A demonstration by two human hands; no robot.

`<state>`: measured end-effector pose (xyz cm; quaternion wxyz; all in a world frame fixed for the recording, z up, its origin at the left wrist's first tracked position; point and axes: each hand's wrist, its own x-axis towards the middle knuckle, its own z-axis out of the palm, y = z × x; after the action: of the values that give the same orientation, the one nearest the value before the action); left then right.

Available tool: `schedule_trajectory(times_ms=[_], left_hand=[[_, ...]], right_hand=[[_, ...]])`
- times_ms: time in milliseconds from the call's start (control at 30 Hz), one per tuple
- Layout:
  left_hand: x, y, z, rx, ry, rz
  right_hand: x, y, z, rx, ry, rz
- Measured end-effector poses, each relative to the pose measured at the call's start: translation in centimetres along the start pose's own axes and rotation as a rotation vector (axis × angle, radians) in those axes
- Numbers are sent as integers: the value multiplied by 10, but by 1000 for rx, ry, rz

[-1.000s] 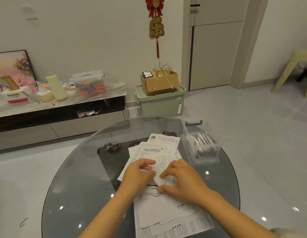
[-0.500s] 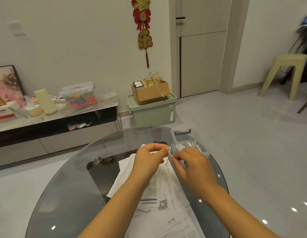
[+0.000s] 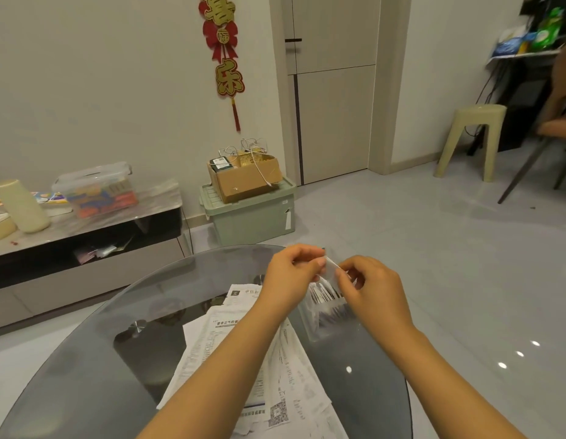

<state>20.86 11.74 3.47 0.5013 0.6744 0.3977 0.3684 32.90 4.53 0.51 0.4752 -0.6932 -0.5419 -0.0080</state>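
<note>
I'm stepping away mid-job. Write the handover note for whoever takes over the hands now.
The left hand and right hand both pinch one small white slip, held in the air over the clear box.
The clear box stands on the glass table, right of the loose sheets; folded white pieces stand in it.
Done: slip is off the table.
Left: probably drop it in the box, then work through the sheets.

Counter (image 3: 85,359), near: papers (image 3: 224,350) spread at centre, tray (image 3: 338,324) of packets just right of them; slip (image 3: 330,267) pinched between left hand (image 3: 291,277) and right hand (image 3: 373,289) above the tray. Far left: cabinet (image 3: 85,280) carrying a tub (image 3: 98,188). Far centre: box (image 3: 246,185) on a crate (image 3: 256,220). Far right: stool (image 3: 474,137).
</note>
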Motion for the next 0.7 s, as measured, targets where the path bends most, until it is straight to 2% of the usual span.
schedule_trajectory(times_ms=[200, 367, 567, 700], left_hand=[[12, -20, 13, 447, -153, 181], [20, -33, 14, 702, -262, 278], [26, -35, 15, 830, -375, 396], [26, -36, 15, 952, -431, 470]], right_hand=[[9, 15, 2, -60, 25, 145], [9, 18, 3, -71, 48, 218], [10, 16, 3, -89, 101, 243], [7, 11, 7, -183, 50, 216]])
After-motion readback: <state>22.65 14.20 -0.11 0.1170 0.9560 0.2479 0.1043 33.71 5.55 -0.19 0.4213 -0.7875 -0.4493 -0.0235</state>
